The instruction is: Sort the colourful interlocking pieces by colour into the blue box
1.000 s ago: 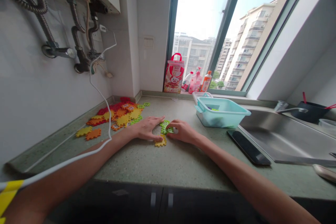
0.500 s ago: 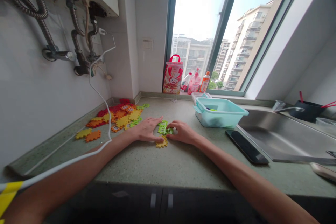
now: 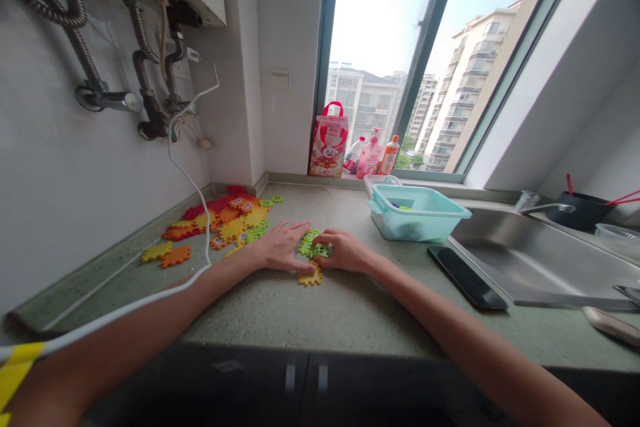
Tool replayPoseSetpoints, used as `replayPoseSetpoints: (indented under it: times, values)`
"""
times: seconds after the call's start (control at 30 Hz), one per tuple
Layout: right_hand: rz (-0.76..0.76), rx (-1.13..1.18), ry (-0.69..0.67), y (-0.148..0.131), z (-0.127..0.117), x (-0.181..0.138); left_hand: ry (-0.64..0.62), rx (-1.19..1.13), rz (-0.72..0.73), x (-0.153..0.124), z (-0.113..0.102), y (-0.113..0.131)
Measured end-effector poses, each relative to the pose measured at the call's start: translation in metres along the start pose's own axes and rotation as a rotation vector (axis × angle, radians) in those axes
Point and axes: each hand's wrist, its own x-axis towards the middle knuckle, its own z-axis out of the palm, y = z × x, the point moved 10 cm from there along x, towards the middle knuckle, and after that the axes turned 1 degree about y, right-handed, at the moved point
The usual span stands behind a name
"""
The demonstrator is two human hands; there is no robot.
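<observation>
My left hand (image 3: 284, 247) rests palm-down on the counter with its fingers spread, its thumb touching a yellow gear-edged plastic piece (image 3: 311, 275). Just right of its fingertips lie green gear-edged pieces (image 3: 307, 240). On their right side, my right hand (image 3: 347, 252) is closed, thumb and fingers gripping a small green toothed piece (image 3: 321, 250) against them. Whether the green pieces are joined, I cannot tell. Part of the yellow piece is hidden under the left thumb.
A pile of red, orange, yellow and green pieces (image 3: 233, 220) lies at the left, crossed by a white cable (image 3: 206, 240). On the right are a turquoise tub (image 3: 420, 217), a black phone (image 3: 465, 278) and a steel sink (image 3: 540, 273). Bottles (image 3: 370, 159) stand by the window.
A pale round thing seen at my right fingertips no longer shows, and the green piece there is more visible. The yellow piece has shifted slightly right and nearer. My left hand is nearly still.
</observation>
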Motion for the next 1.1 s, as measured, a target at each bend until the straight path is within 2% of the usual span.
replayPoseSetpoints:
  times: [0.4, 0.63, 0.8, 1.0, 1.1]
  values:
    - [-0.089, 0.022, -0.071, -0.001, -0.003, 0.003, -0.024, 0.044, -0.038, 0.002, 0.0, -0.003]
    - [-0.071, 0.026, -0.125, -0.004, -0.006, 0.004, -0.052, 0.089, -0.14, 0.0, -0.002, -0.025]
    - [-0.055, 0.063, -0.054, 0.004, -0.015, -0.007, -0.048, 0.042, -0.111, -0.001, -0.001, -0.016]
    - [-0.004, 0.085, 0.2, 0.018, -0.037, -0.013, -0.031, -0.008, -0.044, 0.0, 0.003, 0.006]
    - [0.0, 0.039, 0.15, 0.011, -0.022, -0.008, -0.018, -0.016, -0.025, 0.001, 0.004, 0.009]
